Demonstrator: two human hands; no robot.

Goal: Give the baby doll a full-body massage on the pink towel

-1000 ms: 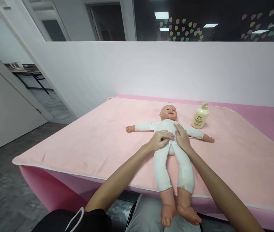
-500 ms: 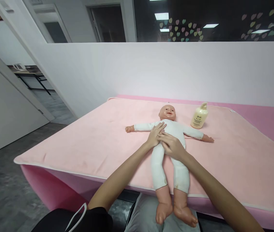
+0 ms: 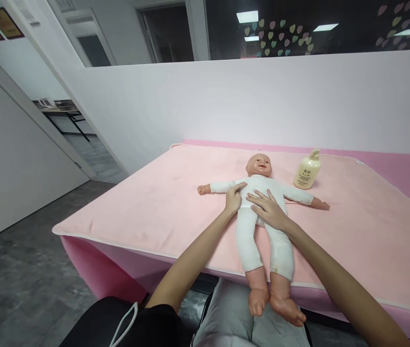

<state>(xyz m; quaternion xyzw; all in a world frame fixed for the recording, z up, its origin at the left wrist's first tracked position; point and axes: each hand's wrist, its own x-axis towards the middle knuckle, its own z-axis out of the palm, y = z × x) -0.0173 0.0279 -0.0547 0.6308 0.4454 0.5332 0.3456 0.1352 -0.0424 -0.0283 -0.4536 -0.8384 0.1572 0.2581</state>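
Left hand [image 3: 233,198]: curved against doll's flank, nine o'clock; overlap with right hand now ended, so contact is split. Doll [image 3: 260,184]: supine on pink surface [image 3: 147,202], head at twelve. Right hand [image 3: 268,210]: open, fingers spread over belly. Bottle [image 3: 306,172]: two o'clock.

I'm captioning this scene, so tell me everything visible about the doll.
The doll lies face up on the pink mat, arms spread, feet past the edge. Bald head, hands and feet look plastic; the off-white body looks like cloth, stained at one cuff. The left hand touches its side, the right hand its belly.
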